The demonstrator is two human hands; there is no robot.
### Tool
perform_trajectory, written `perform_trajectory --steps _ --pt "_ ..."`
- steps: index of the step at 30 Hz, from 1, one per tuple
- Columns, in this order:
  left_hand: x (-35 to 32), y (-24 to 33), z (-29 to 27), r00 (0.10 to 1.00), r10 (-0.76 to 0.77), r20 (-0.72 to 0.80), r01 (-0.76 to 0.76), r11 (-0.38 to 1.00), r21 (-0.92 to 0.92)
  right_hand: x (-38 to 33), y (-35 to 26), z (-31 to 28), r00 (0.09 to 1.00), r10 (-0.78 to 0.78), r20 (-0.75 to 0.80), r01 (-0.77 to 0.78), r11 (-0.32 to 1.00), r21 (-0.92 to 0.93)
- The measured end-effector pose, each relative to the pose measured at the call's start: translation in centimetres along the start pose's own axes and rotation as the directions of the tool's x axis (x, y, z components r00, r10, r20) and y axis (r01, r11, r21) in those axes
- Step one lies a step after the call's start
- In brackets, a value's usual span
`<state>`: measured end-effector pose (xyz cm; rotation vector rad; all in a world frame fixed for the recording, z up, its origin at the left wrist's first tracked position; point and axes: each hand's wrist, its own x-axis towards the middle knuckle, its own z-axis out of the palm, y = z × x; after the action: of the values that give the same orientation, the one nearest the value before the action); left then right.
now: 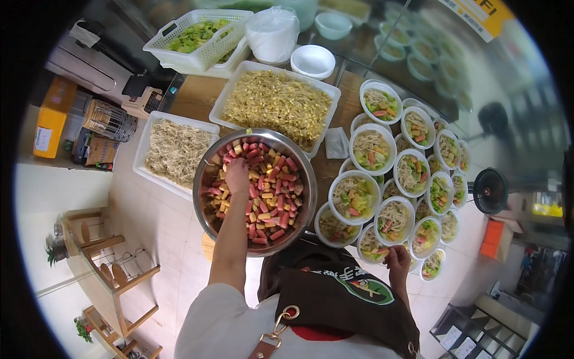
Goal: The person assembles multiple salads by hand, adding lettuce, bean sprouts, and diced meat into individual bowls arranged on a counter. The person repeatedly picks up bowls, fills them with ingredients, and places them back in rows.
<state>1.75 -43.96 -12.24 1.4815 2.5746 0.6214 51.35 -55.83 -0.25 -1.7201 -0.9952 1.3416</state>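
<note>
My left hand (pixel 237 173) is down in a big steel bowl (pixel 307 194) on the near side of the table. The bowl holds short pink sausage pieces (pixel 276 234) mixed with yellow chunks. Its fingers curl in among the pieces, so what they grip is hidden. My right hand (pixel 397 263), fingers curled together, is beside the rim of a near white bowl (pixel 372 248) of sprouts, greens and sausage. Whether anything is pinched in it I cannot make out. Several similar filled bowls (pixel 394 221) stand stacked and overlapping on the right.
Behind the steel bowl lies a white tub of yellow-headed bean sprouts (pixel 278 99); a tub of pale sprouts (pixel 176 149) is at left. Farther back are a basket of chopped greens (pixel 197 36), wrapped bowls (pixel 272 33) and empty white bowls (pixel 313 61). A glass panel rises behind.
</note>
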Motion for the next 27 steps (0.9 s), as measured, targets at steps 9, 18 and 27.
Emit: perform_trajectory --steps 9,18,27 --pt "-1.2 -2.3 -8.0 0.925 -0.178 0.335 0.362 0.673 -0.645 0.7 0.7 0.6 1.0 0.002 0.022 -0.002 1.0 -0.012" --pt "-0.1 -3.1 -3.2 0.958 0.151 0.245 -0.16 0.987 0.017 1.4 1.1 0.9 0.997 0.03 0.064 -0.029 0.999 -0.03" --pt "0.3 -1.8 -1.9 0.915 0.045 0.401 -0.168 0.946 0.278 0.3 1.6 -0.2 0.999 0.036 -0.001 -0.036 0.996 -0.082"
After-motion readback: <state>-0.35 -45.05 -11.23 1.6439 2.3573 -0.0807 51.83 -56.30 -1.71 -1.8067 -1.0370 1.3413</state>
